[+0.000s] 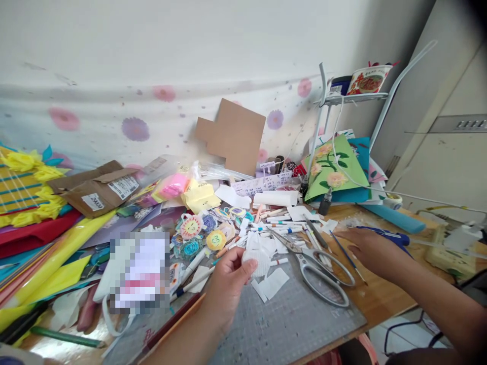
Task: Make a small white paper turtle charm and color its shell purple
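My left hand (233, 274) pinches a small white ribbed piece (261, 262), which looks like paper or card, between thumb and fingers. My right hand (365, 249) is over the table's right side with fingers pointing left, apart and seemingly holding nothing. Just behind it lies a blue glue gun (397, 238), partly hidden by the hand. Between my hands, large grey-handled scissors (323, 276) lie on the grey cutting mat (289, 329), blades pointing up and left. White paper scraps (274, 285) lie below the held piece. A thin blue paintbrush (347, 256) lies beside my right hand.
Several markers (279, 229) and decorated paper flowers (191, 226) crowd the middle. A cardboard box (99, 188), yellow paper rolls and a blurred packet fill the left. A brown cardboard sheet (238, 137) leans on the wall. At right are a white rack (355, 99), a power strip and cables.
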Motion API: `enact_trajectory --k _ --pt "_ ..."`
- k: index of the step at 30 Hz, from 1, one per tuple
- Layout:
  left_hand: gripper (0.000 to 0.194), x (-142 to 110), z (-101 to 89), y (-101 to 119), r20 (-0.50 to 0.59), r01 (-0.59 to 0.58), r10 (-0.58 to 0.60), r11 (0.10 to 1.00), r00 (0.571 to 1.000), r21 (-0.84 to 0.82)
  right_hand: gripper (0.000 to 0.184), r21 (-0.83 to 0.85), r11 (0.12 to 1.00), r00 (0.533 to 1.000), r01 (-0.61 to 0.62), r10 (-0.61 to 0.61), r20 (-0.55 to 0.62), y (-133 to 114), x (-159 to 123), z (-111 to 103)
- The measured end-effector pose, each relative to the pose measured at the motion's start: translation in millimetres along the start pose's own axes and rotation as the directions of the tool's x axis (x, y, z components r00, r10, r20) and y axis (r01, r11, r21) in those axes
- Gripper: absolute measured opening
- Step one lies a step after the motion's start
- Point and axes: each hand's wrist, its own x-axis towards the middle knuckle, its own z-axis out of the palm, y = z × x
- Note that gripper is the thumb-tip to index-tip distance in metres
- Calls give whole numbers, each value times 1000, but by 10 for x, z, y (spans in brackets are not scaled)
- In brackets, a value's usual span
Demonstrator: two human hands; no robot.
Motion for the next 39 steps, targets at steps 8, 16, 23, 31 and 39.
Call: enact_trajectory --k 8,16,23,31,39 --pt "17 -73 68 13 160 -79 31 949 987 304 22 280 954 983 106 -143 115 -1195 -20 331" --pt "12 -77 50 63 212 -257 165 797 963 547 11 406 899 935 166 -274 226 -1455 147 503" --pt "16 -98 13 44 237 -218 119 867 964 449 11 506 862 934 35 -208 290 -1498 196 510" --pt "21 -86 22 -4 172 -24 8 996 985 92 38 736 596 912 -320 -18 410 -1395 85 647" --pt "15 -52 15 60 128 -30 32 999 991 -14 36 674 688 919 -269 -27 394 -1471 -35 708"
